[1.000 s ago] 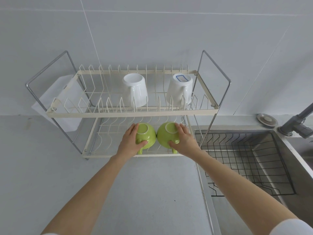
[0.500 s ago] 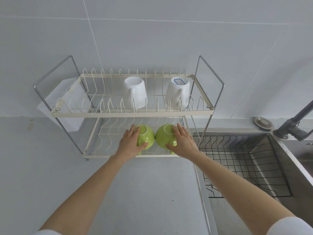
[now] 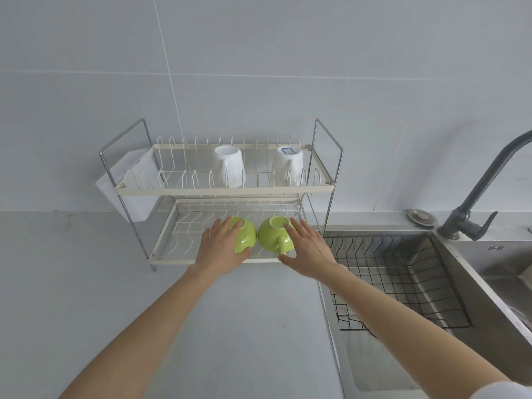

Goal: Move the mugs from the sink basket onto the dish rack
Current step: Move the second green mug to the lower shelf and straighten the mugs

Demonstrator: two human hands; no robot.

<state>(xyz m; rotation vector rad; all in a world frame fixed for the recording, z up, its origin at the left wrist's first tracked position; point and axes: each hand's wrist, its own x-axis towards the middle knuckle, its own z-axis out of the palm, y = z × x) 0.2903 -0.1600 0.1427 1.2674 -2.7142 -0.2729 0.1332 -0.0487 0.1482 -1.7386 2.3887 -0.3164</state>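
Note:
Two green mugs stand upside down, side by side, on the lower tier of the cream wire dish rack. My left hand lies over the left green mug, fingers on its top and thumb at its front. My right hand hovers at the right green mug with fingers spread and only the fingertips over it; the mug's handle points toward me. Two white mugs stand upside down on the upper tier. The black wire sink basket holds no mugs.
The steel sink lies to the right of the rack, with a dark faucet and a round metal stopper behind it. A white plastic holder hangs on the rack's left end. Grey counter spreads in front.
Both hands have loosened on the green mugs and drawn back slightly toward me; the right hand's fingers have spread off its mug. The camera has tilted up.

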